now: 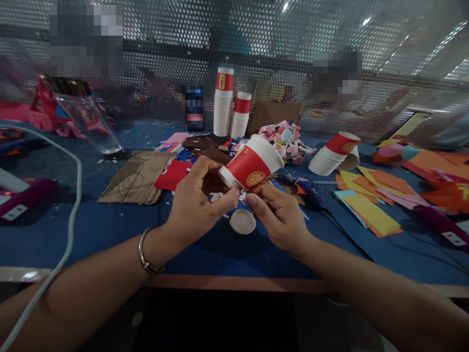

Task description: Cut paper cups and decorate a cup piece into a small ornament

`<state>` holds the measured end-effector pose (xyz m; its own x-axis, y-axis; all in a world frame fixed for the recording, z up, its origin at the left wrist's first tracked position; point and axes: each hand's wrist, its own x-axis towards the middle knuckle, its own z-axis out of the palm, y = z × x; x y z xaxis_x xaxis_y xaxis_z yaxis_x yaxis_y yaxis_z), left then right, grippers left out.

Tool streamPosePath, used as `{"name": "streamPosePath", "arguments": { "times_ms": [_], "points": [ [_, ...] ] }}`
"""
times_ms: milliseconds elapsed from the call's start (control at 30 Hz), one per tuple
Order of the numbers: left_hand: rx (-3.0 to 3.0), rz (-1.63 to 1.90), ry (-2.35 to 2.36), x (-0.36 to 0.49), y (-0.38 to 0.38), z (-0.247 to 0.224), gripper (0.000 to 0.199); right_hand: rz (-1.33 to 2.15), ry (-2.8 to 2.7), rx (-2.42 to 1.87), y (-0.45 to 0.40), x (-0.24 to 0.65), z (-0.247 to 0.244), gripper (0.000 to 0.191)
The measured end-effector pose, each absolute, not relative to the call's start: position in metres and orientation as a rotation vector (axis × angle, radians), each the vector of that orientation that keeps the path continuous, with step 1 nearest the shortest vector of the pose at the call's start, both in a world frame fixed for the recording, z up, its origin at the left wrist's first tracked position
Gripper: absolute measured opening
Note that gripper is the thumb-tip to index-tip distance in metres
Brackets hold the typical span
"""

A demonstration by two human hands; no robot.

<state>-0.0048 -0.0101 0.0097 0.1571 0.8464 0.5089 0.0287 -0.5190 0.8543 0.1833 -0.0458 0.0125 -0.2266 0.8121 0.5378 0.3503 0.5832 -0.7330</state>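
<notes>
Grip of the left hand [196, 198]: clamped, thumb and fingers set about the narrow base of a red and white paper cup [249, 161]. Grip of the right hand [282, 215]: thumb and fingertips drawn close together just under the cup's lower side; whether they pinch the wall, or some small piece, cannot tell. Cup is held up over the table [205, 259], between the two hands and slightly beyond them. Key relation: its long axis slants, base low toward the left hand, rolled mouth high and to the right, facing away from the left palm. Left hand is thus nearer the base; right hand lies below the side wall, nearer the gold emblem than the base. Directly below the gap between the thumbs, apart from the cup, sits a pale round disc [243, 222]; its material is unclear. Surroundings: beyond the cup, two upright cup stacks [223, 110] standing side by side; to the right, a leaning cup stack [331, 156], then loose coloured paper [370, 210]. Flattened brown cardboard [134, 178] lies left of the left hand. Scrap heap [291, 144] stands behind the cup's mouth.
</notes>
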Motion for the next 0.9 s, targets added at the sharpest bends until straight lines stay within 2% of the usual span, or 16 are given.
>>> {"name": "streamPosePath", "arguments": {
  "times_ms": [900],
  "points": [
    [1.827,1.406,0.877,-0.0053,-0.011,0.0121,0.031,0.602,-1.807,-0.994,-0.0464,0.1843,0.0099,0.036]
  ]
}}
